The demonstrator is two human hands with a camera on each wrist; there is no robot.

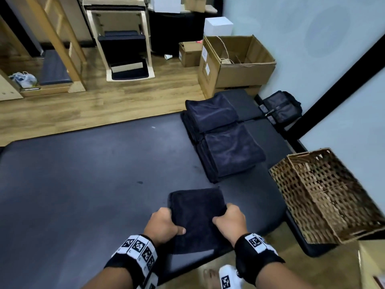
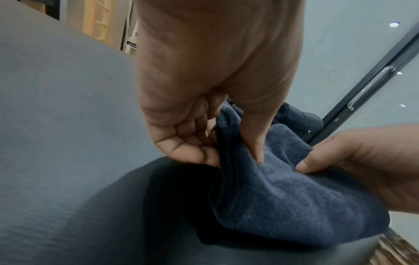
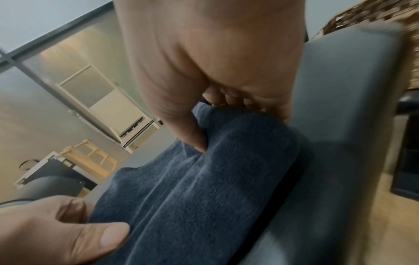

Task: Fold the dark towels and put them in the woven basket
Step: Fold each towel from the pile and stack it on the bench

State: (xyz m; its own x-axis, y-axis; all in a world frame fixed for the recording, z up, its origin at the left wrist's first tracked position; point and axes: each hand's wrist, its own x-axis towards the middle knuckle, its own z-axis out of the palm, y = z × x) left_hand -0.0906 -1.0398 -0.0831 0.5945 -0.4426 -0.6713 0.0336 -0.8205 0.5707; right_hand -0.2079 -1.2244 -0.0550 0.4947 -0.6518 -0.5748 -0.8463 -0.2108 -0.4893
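Padded table (image 1: 83,174), dark grey, matte.
Woven basket (image 1: 325,197), brown open weave, rectangular, at the table's right edge, tilted.
Two stacks of folded towels (image 1: 225,138), dark navy, plush, on the table's far right, beside the basket.
Folded towel (image 1: 198,215), dark navy, soft pile, a thick rectangle at the table's near edge.
Left hand (image 1: 164,225): fingers curled under the towel's left edge, thumb on top.
Right hand (image 1: 231,222): fingers curled round the right edge, thumb pressing the top.
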